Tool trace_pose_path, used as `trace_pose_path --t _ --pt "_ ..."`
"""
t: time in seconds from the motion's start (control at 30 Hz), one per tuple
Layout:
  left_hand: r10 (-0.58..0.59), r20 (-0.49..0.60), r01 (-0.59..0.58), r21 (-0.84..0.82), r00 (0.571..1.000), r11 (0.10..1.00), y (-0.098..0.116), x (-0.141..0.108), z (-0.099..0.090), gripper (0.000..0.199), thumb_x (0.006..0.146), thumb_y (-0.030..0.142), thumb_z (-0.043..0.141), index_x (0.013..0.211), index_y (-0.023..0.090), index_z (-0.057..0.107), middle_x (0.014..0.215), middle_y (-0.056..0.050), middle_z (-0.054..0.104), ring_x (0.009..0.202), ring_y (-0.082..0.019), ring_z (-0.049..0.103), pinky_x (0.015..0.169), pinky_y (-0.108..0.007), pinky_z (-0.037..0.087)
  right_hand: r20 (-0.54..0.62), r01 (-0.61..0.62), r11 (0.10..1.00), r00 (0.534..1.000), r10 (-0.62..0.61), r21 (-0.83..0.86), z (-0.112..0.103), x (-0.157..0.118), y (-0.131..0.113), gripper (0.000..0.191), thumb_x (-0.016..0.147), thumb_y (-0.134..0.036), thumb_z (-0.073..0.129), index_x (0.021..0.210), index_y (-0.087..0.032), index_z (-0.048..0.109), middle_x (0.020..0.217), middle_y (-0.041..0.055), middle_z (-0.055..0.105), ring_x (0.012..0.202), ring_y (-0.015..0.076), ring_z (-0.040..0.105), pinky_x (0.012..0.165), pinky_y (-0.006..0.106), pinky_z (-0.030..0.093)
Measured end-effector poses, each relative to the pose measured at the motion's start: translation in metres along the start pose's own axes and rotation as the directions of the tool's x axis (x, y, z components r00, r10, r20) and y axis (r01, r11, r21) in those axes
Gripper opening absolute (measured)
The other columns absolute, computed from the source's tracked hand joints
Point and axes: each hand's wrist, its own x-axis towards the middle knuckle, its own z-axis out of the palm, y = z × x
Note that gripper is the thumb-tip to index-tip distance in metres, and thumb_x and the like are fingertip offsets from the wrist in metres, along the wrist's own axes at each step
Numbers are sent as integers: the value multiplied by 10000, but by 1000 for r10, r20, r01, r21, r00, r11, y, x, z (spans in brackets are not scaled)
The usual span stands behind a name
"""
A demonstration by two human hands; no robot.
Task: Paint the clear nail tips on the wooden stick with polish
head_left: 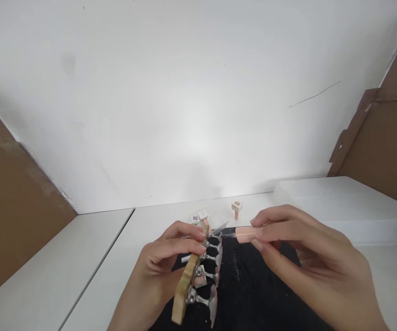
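My left hand (165, 257) is closed around a wooden strip (185, 280), which is tilted with its near end low. Several metal stands stick out from the strip towards the right, each bearing a pale, glossy nail tip (213, 305). Between the thumb and fingers of my right hand (298, 243) is a peach-coloured brush cap (245, 235). Its thin brush points left and reaches the farthest nail tip; whether they touch is too small to tell. Under both hands lies a black mat (250, 285).
Behind the hands, a small pale bottle (237, 207) stands on the white table (163, 218). More small bottles (202, 215) and a clear plastic piece lie near the mat's far edge. A translucent white box (343, 202) is at the right. Brown cardboard (15, 197) borders the white wall.
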Motion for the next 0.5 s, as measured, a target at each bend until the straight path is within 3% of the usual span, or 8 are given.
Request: trace_pose_path --t 0.07,0.27,0.5 --pt "7 -4 -7 1 1000 1000 -2 2 0 258 600 175 740 826 299 728 894 -47 599 941 -211 557 954 -392 396 10 1 999 1000 -2 48 -2 0 1 252 741 1 558 803 -230 634 798 39 631 694 173 632 510 249 515" --pt "41 -10 -41 8 999 999 -5 8 0 276 573 188 757 825 300 729 882 -59 606 914 -222 563 868 -372 451 187 27 996 981 -42 86 -8 6 -2 287 724 16 554 829 -240 633 784 34 666 675 171 655 525 250 548" --pt "79 -3 -79 -27 997 997 -7 0 -2 320 546 152 770 828 297 728 872 -59 606 891 -221 576 839 -372 477 2 -10 1000 1000 10 13 1 0 2 221 754 -26 559 797 -227 639 820 49 636 689 172 634 486 241 511"
